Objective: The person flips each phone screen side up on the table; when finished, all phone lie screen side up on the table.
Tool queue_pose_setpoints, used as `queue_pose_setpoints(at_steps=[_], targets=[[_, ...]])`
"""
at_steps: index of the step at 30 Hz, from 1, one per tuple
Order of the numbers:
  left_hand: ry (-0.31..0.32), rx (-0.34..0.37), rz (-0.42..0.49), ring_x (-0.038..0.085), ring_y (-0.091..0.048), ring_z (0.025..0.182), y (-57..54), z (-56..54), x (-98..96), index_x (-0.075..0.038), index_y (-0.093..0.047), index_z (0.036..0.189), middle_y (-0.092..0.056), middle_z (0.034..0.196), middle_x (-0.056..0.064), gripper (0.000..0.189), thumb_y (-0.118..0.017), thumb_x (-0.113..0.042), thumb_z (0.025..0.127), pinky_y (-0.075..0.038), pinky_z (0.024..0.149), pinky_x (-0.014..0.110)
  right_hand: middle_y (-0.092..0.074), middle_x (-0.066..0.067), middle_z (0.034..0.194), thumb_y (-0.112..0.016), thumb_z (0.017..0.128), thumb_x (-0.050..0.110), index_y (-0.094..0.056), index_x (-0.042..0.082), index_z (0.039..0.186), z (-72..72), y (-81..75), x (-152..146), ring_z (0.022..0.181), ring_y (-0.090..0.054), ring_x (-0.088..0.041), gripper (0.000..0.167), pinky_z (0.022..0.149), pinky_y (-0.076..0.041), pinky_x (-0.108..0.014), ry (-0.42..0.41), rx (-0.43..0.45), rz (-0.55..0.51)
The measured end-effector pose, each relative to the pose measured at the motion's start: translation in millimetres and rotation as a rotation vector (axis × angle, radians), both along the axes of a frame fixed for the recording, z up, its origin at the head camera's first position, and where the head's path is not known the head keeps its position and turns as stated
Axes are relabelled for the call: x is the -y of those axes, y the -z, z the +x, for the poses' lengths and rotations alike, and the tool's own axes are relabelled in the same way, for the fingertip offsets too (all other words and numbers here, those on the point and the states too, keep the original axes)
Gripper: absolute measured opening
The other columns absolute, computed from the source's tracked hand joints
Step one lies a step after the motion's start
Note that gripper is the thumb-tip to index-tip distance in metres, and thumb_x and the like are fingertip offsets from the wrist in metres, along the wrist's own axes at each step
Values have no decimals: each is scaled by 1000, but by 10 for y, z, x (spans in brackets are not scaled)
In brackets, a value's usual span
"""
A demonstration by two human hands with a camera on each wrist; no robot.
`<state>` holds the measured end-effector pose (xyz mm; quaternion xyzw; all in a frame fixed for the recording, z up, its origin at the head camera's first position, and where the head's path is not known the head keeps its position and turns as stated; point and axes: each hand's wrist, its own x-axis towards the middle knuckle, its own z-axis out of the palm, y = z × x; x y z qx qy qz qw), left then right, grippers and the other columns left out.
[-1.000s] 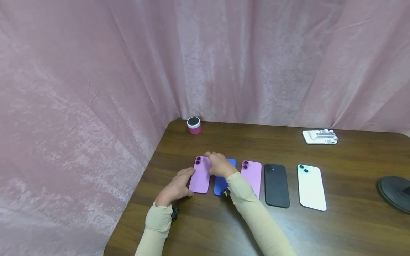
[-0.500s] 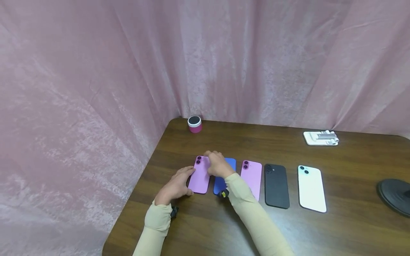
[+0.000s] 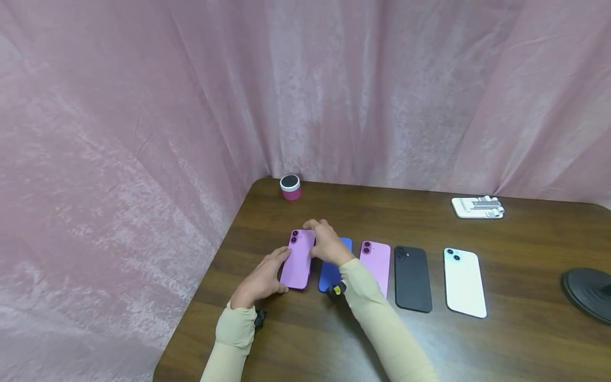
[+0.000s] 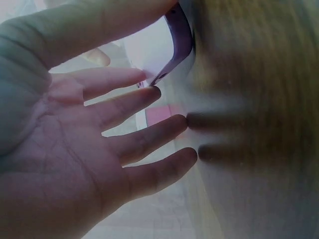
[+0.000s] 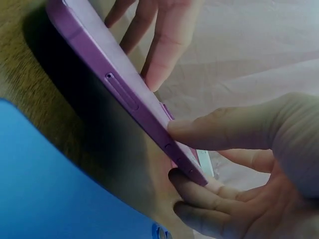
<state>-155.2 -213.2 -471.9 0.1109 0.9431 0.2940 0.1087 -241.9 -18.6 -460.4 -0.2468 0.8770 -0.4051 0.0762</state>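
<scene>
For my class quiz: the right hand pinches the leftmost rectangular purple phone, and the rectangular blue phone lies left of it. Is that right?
Not quite: the right hand does pinch the leftmost rectangular purple phone, but the head view shows the rectangular blue phone lying right of it.

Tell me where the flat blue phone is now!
In the head view, the blue phone lies partly hidden by the bare right hand, just right of the held lilac phone and left of the second lilac phone.
</scene>
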Motion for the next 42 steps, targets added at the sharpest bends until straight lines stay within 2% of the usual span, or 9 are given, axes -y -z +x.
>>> queue_pose_setpoints(at_steps=[8,16,20,23,26,30,32,37,42], targets=[[3,-13,3,40,-41,138,1,-5,-5,5,-45,148,-39,154,21,87,-86,7,71,-37,111,51,-61,-24,120,-82,70,-12,-61,-2,131,-22,-3,-5,99,-60,-34,65,81,-52,-41,58,58,-103],[21,-31,35,34,-45,134,-40,26,-33,3,-48,147,-42,149,17,80,-77,14,74,-41,107,48,-65,-20,122,-79,72,-13,-64,-2,126,16,-53,15,100,-63,-36,56,80,-54,-41,148,108,-210],[59,-54,60,35,-45,133,-18,58,-52,3,-45,149,-44,149,18,81,-72,17,74,-40,107,49,-67,-17,116,-78,73,-13,-66,-2,122,72,-58,20,88,-62,-28,52,71,-54,-36,201,117,-248],[87,-74,77,38,-46,131,20,71,-67,4,-43,149,-45,148,20,81,-75,10,75,-40,107,51,-68,-18,112,-75,73,-14,-67,-3,119,112,-55,28,77,-63,-20,48,64,-54,-31,234,140,-291],[83,-76,87,40,-45,133,41,70,-86,3,-41,151,-45,149,21,82,-79,-4,80,-37,108,54,-67,-22,113,-69,75,-17,-67,-5,117,129,-60,37,69,-66,-17,44,61,-56,-29,253,163,-353],[29,-40,93,39,-46,132,46,69,-99,-2,-40,154,-45,151,20,84,-81,-23,84,-39,107,55,-65,-25,115,-64,76,-19,-66,-6,117,146,-71,49,69,-69,-21,43,62,-58,-30,258,189,-409],[9,-30,110,37,-50,129,49,67,-101,-3,-39,155,-46,150,20,84,-80,-26,85,-42,106,53,-65,-26,115,-64,77,-20,-65,-7,119,158,-72,60,73,-71,-25,44,63,-59,-31,239,203,-426],[7,-51,183,32,-58,122,48,54,-110,3,-37,154,-53,142,22,84,-80,-18,85,-48,101,46,-62,-29,115,-61,77,-21,-58,-10,126,195,-66,111,80,-72,-31,50,64,-60,-33,181,241,-462],[10,-49,244,30,-63,111,29,53,-115,6,-38,151,-58,133,23,79,-77,-8,83,-56,88,41,-61,-31,116,-59,77,-23,-50,-8,135,223,-74,160,82,-71,-34,61,65,-60,-38,187,270,-480]])
